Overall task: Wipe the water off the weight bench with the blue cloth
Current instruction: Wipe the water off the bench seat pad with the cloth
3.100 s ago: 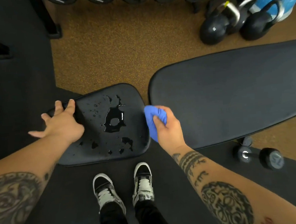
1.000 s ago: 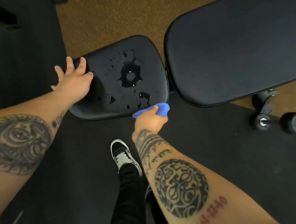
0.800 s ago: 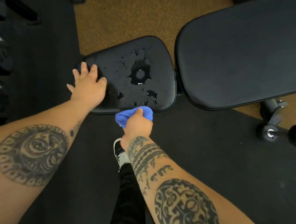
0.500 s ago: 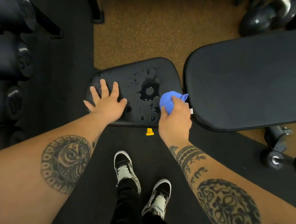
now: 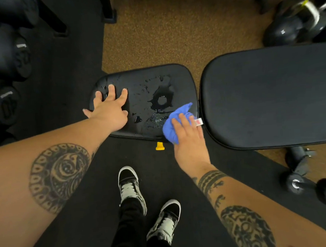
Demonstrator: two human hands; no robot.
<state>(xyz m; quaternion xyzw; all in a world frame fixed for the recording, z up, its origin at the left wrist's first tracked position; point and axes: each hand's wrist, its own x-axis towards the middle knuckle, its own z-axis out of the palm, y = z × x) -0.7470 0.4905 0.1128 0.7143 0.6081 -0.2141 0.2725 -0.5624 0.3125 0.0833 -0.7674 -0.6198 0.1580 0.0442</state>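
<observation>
The black seat pad of the weight bench (image 5: 141,78) lies in front of me with a puddle of water (image 5: 161,100) and scattered drops on it. The long back pad (image 5: 272,96) extends to the right and looks dry. My right hand (image 5: 188,139) presses the bunched blue cloth (image 5: 174,120) onto the seat pad's near right corner, just below the puddle. A wet smear lies left of the cloth. My left hand (image 5: 109,111) rests flat, fingers spread, on the seat pad's left end.
Kettlebells (image 5: 294,23) stand at the back right. A dumbbell (image 5: 317,189) lies on the floor at the right, by the bench leg. Black weights (image 5: 5,53) are racked on the left. A yellow knob (image 5: 159,145) sticks out under the seat. My shoes (image 5: 131,185) stand on the black mat.
My right hand with the cloth slid from the seat's front edge up onto its near right corner, leaving a smear. My left hand stayed on the pad's left end.
</observation>
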